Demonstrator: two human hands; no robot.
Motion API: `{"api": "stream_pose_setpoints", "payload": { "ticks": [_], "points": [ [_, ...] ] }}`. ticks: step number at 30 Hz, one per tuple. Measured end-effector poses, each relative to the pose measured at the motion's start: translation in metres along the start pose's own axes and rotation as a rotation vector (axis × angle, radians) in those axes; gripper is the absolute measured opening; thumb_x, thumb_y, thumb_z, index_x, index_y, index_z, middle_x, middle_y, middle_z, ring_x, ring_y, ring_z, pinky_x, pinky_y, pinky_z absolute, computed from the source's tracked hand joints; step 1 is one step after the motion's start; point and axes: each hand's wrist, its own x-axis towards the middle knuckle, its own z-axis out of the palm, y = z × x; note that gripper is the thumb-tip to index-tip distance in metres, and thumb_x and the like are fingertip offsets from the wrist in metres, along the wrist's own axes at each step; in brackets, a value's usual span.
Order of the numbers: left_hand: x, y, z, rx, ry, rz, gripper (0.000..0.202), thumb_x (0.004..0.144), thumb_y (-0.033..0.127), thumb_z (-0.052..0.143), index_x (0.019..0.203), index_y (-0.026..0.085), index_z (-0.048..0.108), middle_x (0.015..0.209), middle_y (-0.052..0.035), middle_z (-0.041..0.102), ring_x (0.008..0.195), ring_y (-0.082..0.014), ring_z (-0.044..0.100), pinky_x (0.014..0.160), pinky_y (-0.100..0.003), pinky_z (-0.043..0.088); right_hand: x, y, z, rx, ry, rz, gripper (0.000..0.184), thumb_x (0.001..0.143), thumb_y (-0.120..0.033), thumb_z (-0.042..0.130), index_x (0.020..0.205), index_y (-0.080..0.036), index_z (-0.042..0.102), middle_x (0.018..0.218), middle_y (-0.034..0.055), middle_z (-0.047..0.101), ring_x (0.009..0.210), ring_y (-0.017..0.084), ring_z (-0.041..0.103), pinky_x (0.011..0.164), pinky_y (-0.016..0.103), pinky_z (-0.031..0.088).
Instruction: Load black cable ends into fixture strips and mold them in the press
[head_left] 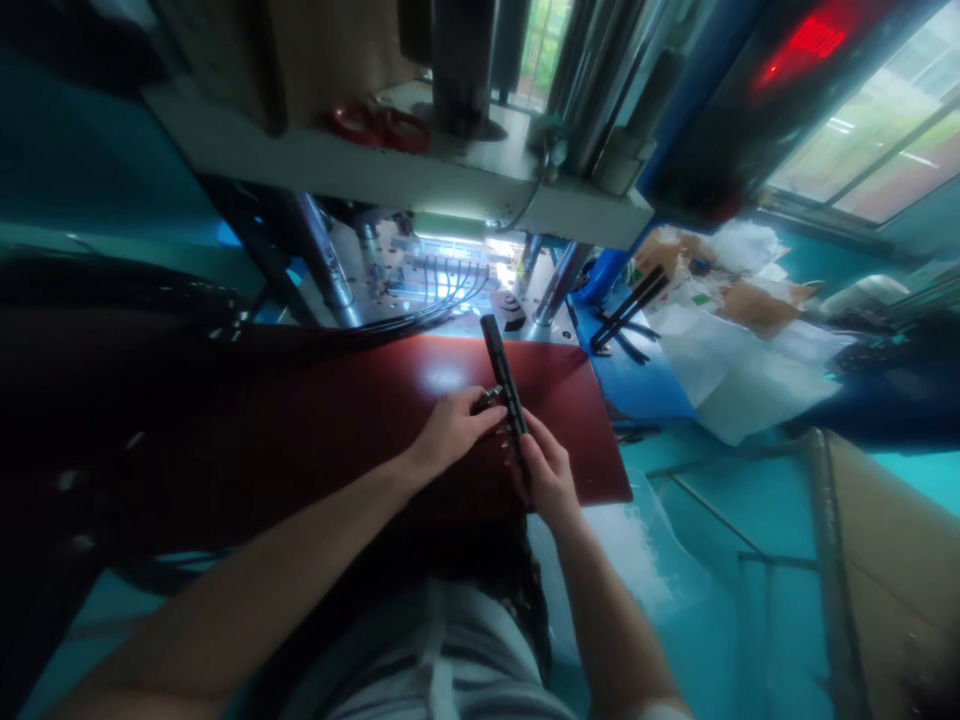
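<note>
In front of the press, above the red-brown board (pixel 360 430), my right hand (pixel 547 465) grips the lower end of a long narrow black bar (pixel 498 356) with a row of small slots along its side. The bar stands out at a tilt, its upper end toward the machine. My left hand (pixel 454 425) is closed around a small dark piece with a shiny tip (pixel 487 398), beside the bar's middle. Blur hides what kind of piece it is. Its fingertips meet or nearly meet the bar.
Black cables (pixel 375 325) run from the left into the lit press bed (pixel 442 275) between steel columns. Red-handled scissors (pixel 382 128) lie on the machine plate above. Dark bars (pixel 628 310) stand at the right by crumpled white wrapping (pixel 742 360). A cardboard box (pixel 892 560) is lower right.
</note>
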Motion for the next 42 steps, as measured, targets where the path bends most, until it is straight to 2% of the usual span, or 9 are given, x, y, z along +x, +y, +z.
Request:
{"api": "stream_pose_setpoints", "payload": {
  "ticks": [6, 9, 12, 16, 21, 28, 34, 37, 42],
  "points": [
    [-0.001, -0.003, -0.003, -0.066, 0.042, 0.053, 0.024, 0.077, 0.036, 0.055, 0.068, 0.014, 0.055, 0.063, 0.0024, 0.056, 0.059, -0.0103, 0.049, 0.057, -0.021, 0.037, 0.002, 0.0, 0.002, -0.026, -0.023, -0.003, 0.049, 0.082, -0.044, 0.056, 0.126, -0.021, 0.053, 0.055, -0.0054, 0.053, 0.032, 0.003, 0.037, 0.027, 0.013, 0.029],
    [0.002, -0.005, -0.003, -0.193, 0.146, 0.071, 0.021, 0.077, 0.037, 0.055, 0.076, 0.016, 0.054, 0.061, 0.0036, 0.052, 0.055, -0.0088, 0.046, 0.051, -0.02, 0.035, 0.003, 0.003, -0.002, 0.068, 0.008, 0.021, 0.048, 0.082, -0.044, 0.057, 0.125, -0.022, 0.053, 0.056, -0.0055, 0.053, 0.032, 0.003, 0.036, 0.026, 0.013, 0.027],
    [0.004, -0.004, -0.003, -0.366, 0.221, -0.004, 0.02, 0.077, 0.035, 0.055, 0.084, 0.018, 0.047, 0.05, 0.0075, 0.045, 0.044, -0.0076, 0.039, 0.042, -0.019, 0.029, 0.003, 0.005, -0.005, 0.138, 0.044, 0.017, 0.047, 0.081, -0.043, 0.058, 0.123, -0.023, 0.054, 0.061, -0.0044, 0.055, 0.034, 0.003, 0.037, 0.026, 0.013, 0.028],
    [0.002, -0.003, -0.002, -0.381, 0.168, -0.063, 0.021, 0.074, 0.035, 0.057, 0.078, 0.016, 0.049, 0.048, 0.0072, 0.044, 0.042, -0.0057, 0.036, 0.04, -0.018, 0.025, 0.002, 0.005, -0.006, 0.149, 0.044, 0.033, 0.046, 0.079, -0.042, 0.06, 0.122, -0.024, 0.055, 0.067, -0.0023, 0.058, 0.036, 0.003, 0.039, 0.026, 0.013, 0.029],
    [0.001, -0.003, -0.006, -0.44, 0.052, -0.137, 0.023, 0.076, 0.037, 0.053, 0.071, 0.015, 0.051, 0.047, 0.0053, 0.045, 0.041, -0.0054, 0.036, 0.041, -0.018, 0.025, 0.001, 0.004, -0.006, 0.123, 0.016, 0.043, 0.048, 0.079, -0.044, 0.06, 0.122, -0.023, 0.055, 0.058, -0.0051, 0.055, 0.033, 0.003, 0.037, 0.026, 0.013, 0.028],
    [0.001, -0.002, -0.01, -0.244, 0.081, -0.061, 0.026, 0.076, 0.039, 0.055, 0.067, 0.016, 0.051, 0.05, 0.0058, 0.043, 0.044, -0.0072, 0.037, 0.043, -0.02, 0.027, 0.002, 0.004, -0.007, 0.105, -0.026, 0.044, 0.047, 0.08, -0.044, 0.059, 0.122, -0.023, 0.055, 0.06, -0.004, 0.057, 0.031, 0.002, 0.037, 0.027, 0.013, 0.026],
    [-0.003, -0.002, -0.011, 0.187, 0.14, 0.163, 0.019, 0.079, 0.033, 0.053, 0.073, 0.015, 0.058, 0.07, -0.0011, 0.06, 0.065, -0.0128, 0.052, 0.063, -0.024, 0.037, 0.001, 0.004, -0.007, 0.114, -0.035, 0.057, 0.05, 0.08, -0.043, 0.059, 0.125, -0.022, 0.053, 0.06, -0.0039, 0.057, 0.032, 0.003, 0.039, 0.027, 0.013, 0.027],
    [-0.004, -0.002, -0.012, 0.266, 0.139, 0.227, 0.022, 0.081, 0.032, 0.049, 0.069, 0.015, 0.056, 0.067, -0.0008, 0.058, 0.063, -0.0124, 0.05, 0.062, -0.024, 0.036, 0.001, 0.004, -0.008, 0.106, -0.033, 0.064, 0.051, 0.079, -0.044, 0.059, 0.125, -0.022, 0.053, 0.059, -0.0042, 0.056, 0.032, 0.003, 0.038, 0.026, 0.013, 0.027],
    [0.001, 0.0, -0.011, -0.005, -0.001, -0.002, 0.034, 0.076, 0.043, 0.052, 0.058, 0.014, 0.053, 0.051, 0.0029, 0.047, 0.05, -0.0092, 0.041, 0.048, -0.021, 0.03, 0.002, 0.004, -0.01, 0.074, -0.075, 0.062, 0.05, 0.08, -0.045, 0.058, 0.125, -0.024, 0.053, 0.06, -0.004, 0.057, 0.032, 0.003, 0.038, 0.027, 0.014, 0.028]
  ]
}}
